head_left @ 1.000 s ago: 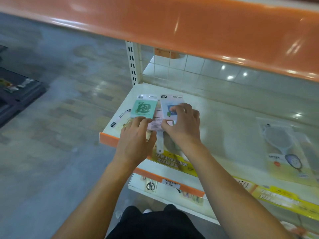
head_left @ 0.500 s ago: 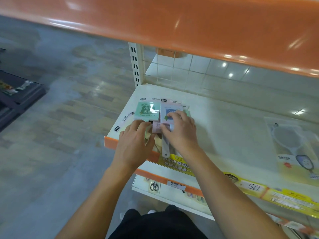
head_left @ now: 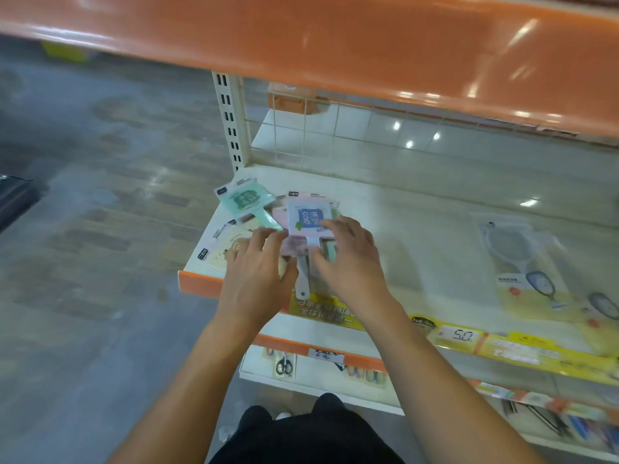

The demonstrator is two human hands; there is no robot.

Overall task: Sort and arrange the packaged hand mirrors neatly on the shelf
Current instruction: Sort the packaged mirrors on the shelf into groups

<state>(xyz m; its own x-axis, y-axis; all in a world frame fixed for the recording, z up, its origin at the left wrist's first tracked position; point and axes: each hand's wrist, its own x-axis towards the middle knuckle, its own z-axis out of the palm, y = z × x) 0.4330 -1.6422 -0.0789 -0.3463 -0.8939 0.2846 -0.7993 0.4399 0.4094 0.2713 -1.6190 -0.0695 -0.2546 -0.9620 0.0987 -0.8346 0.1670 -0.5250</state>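
Shelf [head_left: 418, 216], white, orange front lip. Near its left front corner: overlapping packaged hand mirrors, green one [head_left: 249, 200] tilted at the back, blue-labelled one [head_left: 310, 217] on top, cream one [head_left: 226, 247] at the left edge. Left hand [head_left: 258, 279] rests on the pile, fingers extended. Right hand [head_left: 348, 259] pinches the blue-labelled one's lower edge. Round-mirror packets [head_left: 522, 262] lie toward the right end.

Price tag [head_left: 462, 335] on shelf front edge: reads "50". Yellow strip label [head_left: 324, 308]: Chinese characters, blurred, not legible. Mirror packet, blue panel [head_left: 308, 218]: white Chinese characters (too smeared to transcribe). Lower tag [head_left: 325, 354]: illegible
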